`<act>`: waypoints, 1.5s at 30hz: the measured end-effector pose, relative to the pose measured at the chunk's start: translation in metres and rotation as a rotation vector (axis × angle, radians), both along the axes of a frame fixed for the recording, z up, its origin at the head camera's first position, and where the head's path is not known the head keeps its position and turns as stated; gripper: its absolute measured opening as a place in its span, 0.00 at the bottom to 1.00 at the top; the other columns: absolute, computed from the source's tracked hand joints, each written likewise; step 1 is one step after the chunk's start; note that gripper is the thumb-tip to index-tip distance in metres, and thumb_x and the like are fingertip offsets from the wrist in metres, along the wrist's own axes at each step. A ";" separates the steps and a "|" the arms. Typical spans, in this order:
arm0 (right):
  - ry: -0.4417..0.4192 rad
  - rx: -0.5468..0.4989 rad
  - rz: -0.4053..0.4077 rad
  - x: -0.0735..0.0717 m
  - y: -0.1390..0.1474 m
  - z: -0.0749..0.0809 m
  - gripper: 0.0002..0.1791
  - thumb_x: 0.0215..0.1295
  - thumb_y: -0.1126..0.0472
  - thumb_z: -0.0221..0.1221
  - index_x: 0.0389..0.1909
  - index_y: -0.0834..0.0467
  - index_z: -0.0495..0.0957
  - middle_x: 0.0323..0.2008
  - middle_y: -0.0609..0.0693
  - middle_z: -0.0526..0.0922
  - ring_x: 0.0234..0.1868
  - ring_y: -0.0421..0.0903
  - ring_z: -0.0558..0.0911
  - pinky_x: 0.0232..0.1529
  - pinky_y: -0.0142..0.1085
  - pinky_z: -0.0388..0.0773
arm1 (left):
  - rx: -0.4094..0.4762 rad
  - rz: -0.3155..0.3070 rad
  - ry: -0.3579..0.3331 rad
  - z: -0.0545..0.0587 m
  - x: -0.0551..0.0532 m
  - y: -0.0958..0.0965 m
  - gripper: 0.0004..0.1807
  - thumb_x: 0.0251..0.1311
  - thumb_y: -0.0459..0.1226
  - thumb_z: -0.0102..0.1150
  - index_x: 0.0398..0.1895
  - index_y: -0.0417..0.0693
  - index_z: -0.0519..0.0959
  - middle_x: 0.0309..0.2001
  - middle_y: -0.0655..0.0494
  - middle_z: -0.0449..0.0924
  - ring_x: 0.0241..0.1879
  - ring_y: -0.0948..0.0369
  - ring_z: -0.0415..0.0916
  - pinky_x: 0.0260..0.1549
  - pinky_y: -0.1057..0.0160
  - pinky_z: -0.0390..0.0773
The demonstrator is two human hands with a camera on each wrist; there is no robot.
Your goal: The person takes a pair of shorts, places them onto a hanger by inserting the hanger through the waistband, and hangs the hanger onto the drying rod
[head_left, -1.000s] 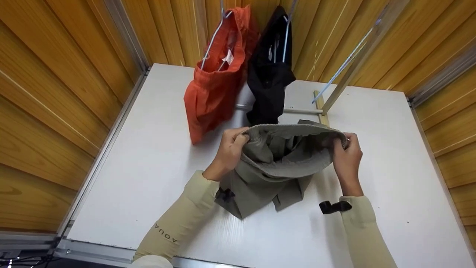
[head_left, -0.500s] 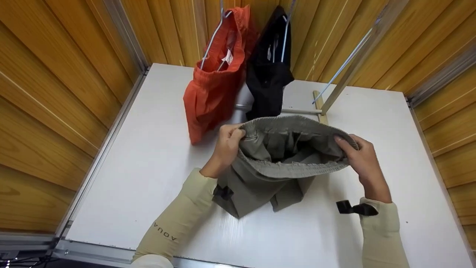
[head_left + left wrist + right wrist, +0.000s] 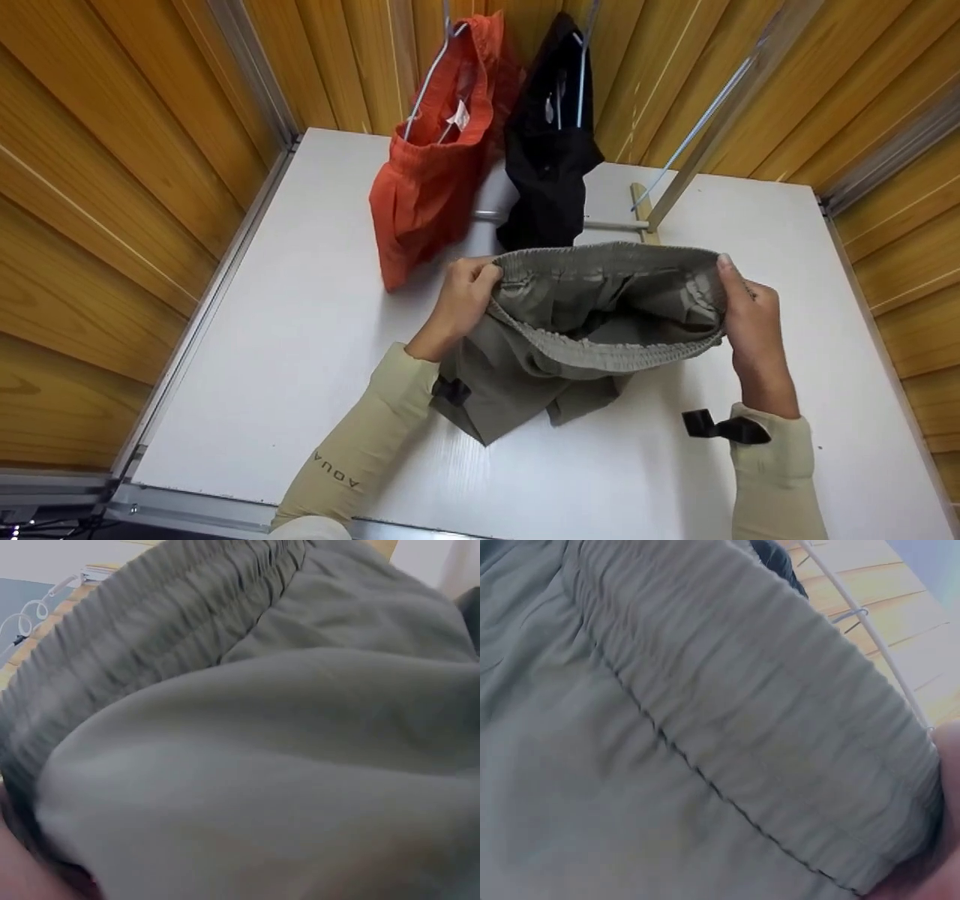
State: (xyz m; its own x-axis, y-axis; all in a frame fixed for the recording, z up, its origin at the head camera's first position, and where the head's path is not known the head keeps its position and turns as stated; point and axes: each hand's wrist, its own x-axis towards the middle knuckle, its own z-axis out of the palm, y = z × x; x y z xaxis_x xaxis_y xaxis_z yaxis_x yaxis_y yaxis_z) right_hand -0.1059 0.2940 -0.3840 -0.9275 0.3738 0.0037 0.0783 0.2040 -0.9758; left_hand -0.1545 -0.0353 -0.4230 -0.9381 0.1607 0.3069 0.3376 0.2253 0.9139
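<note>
A pair of olive-grey shorts (image 3: pixel 517 375) with a gathered elastic waistband (image 3: pixel 622 360) is held up over the white table, its opening facing up toward the head camera. My left hand (image 3: pixel 461 300) grips the left end of the band, thumb on top. At the other end, my right hand (image 3: pixel 756 326) holds the band with its thumb along the edge and its other fingers largely hidden. Grey cloth (image 3: pixel 247 757) fills most of the left wrist view. In the right wrist view, the ribbed band (image 3: pixel 780 705) runs down toward part of my hand (image 3: pixel 952 795).
Behind hang orange shorts (image 3: pixel 420 187) and a black garment (image 3: pixel 547 172), each on a wire hanger. A wooden post (image 3: pixel 690 165) stands to the right, with a thin light-blue rod (image 3: pixel 694 135) beside it. Wood-plank walls (image 3: pixel 112 187) border the white table (image 3: pixel 300 360).
My right hand has moved right and changed its hold on the band, stretching the waistband wider. My left hand has stayed nearly in place. The black garment has swung slightly.
</note>
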 end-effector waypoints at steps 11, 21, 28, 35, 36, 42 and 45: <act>0.089 -0.121 -0.099 0.000 -0.008 0.002 0.29 0.68 0.50 0.57 0.06 0.58 0.72 0.08 0.42 0.72 0.14 0.36 0.71 0.24 0.28 0.68 | -0.288 -0.079 -0.142 -0.012 -0.003 -0.002 0.17 0.63 0.42 0.46 0.15 0.56 0.63 0.17 0.63 0.60 0.21 0.64 0.60 0.25 0.67 0.61; 0.096 -0.070 -0.095 -0.002 -0.014 0.003 0.28 0.68 0.51 0.57 0.06 0.56 0.71 0.08 0.41 0.70 0.14 0.35 0.69 0.24 0.28 0.68 | -0.569 -0.130 -0.139 -0.021 -0.002 -0.001 0.10 0.63 0.45 0.50 0.35 0.52 0.77 0.33 0.56 0.80 0.36 0.57 0.76 0.39 0.56 0.74; 0.110 0.000 -0.092 -0.002 -0.018 0.005 0.30 0.67 0.51 0.58 0.05 0.56 0.67 0.07 0.40 0.68 0.14 0.35 0.67 0.23 0.29 0.66 | -0.631 -0.137 -0.103 -0.020 0.001 0.001 0.12 0.63 0.47 0.52 0.43 0.52 0.78 0.40 0.56 0.81 0.41 0.56 0.78 0.42 0.54 0.76; 0.075 0.024 -0.078 -0.003 -0.023 0.007 0.31 0.67 0.51 0.59 0.04 0.55 0.66 0.06 0.39 0.66 0.13 0.35 0.65 0.23 0.29 0.65 | -0.626 -0.140 0.007 -0.012 0.011 0.007 0.19 0.64 0.46 0.53 0.54 0.47 0.74 0.49 0.52 0.78 0.50 0.54 0.75 0.50 0.53 0.74; 0.065 0.031 -0.071 -0.002 -0.023 0.007 0.31 0.66 0.51 0.59 0.04 0.55 0.65 0.06 0.39 0.66 0.13 0.35 0.65 0.23 0.29 0.65 | -0.631 -0.132 0.027 -0.010 0.013 0.009 0.20 0.64 0.46 0.53 0.55 0.47 0.74 0.50 0.52 0.78 0.52 0.54 0.75 0.51 0.52 0.74; 0.043 0.081 -0.012 -0.001 -0.026 0.008 0.33 0.68 0.49 0.56 0.03 0.55 0.63 0.04 0.38 0.64 0.10 0.34 0.64 0.20 0.29 0.66 | -0.682 -0.033 0.179 -0.002 0.025 0.015 0.18 0.66 0.48 0.54 0.50 0.47 0.77 0.46 0.53 0.78 0.47 0.54 0.77 0.46 0.52 0.75; 0.045 0.100 0.002 0.000 -0.027 0.007 0.33 0.69 0.48 0.55 0.03 0.55 0.63 0.04 0.38 0.64 0.10 0.34 0.64 0.19 0.29 0.66 | -0.682 0.025 0.265 0.001 0.029 0.016 0.14 0.66 0.48 0.54 0.40 0.47 0.79 0.36 0.55 0.77 0.35 0.57 0.76 0.36 0.57 0.75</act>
State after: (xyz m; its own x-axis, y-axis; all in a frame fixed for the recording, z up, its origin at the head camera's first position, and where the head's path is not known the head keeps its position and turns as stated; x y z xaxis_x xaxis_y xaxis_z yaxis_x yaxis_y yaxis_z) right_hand -0.1058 0.2668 -0.3766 -0.9263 0.3677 0.0823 0.0348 0.3008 -0.9530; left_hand -0.1255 -0.0191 -0.4216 -0.8521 0.3765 0.3635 0.5152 0.7257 0.4560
